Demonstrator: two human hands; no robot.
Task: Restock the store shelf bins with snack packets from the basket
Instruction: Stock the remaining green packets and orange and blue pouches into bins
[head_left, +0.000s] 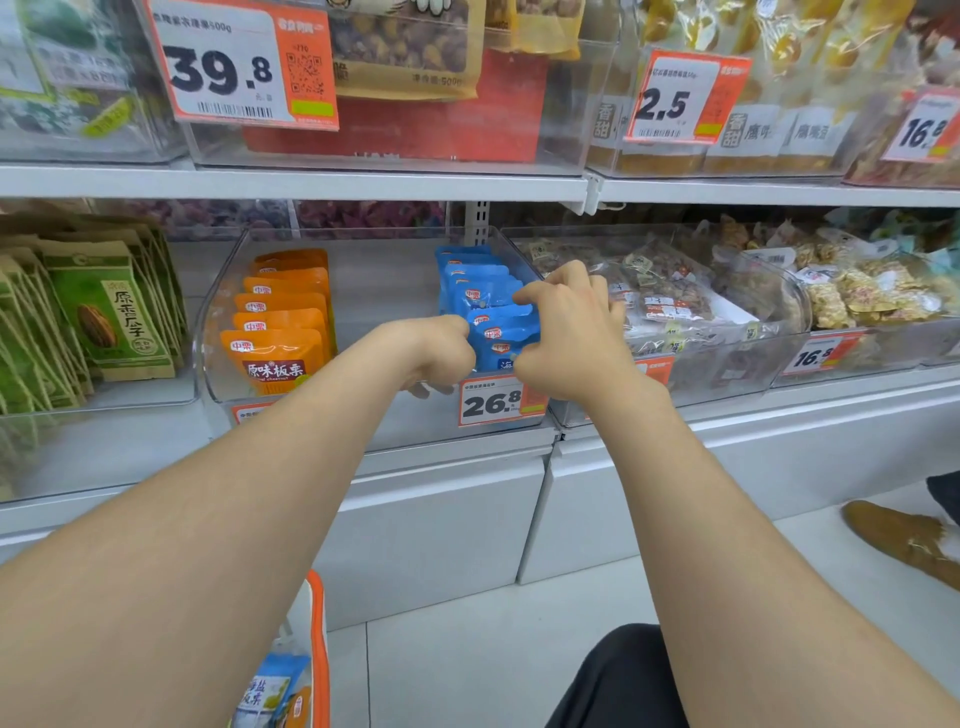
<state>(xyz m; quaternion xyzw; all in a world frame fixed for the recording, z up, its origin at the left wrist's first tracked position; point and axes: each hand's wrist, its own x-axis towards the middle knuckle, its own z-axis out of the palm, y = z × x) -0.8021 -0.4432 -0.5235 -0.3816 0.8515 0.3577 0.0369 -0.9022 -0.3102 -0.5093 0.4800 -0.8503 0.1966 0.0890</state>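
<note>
Your left hand (436, 353): fingers curled, gripping left edge of front blue packet (500, 340). Your right hand (571, 338): fingers curled, pinching same packet's right side. Packet upright, at head of blue row (475, 280) in right part of clear bin (221, 312), just behind 26.8 price tag (491, 402). Orange packets (280, 332) lined up in bin's left part, well apart from blue row. Basket (318, 649) on floor under your left arm, spare packet (270, 691) inside.
</note>
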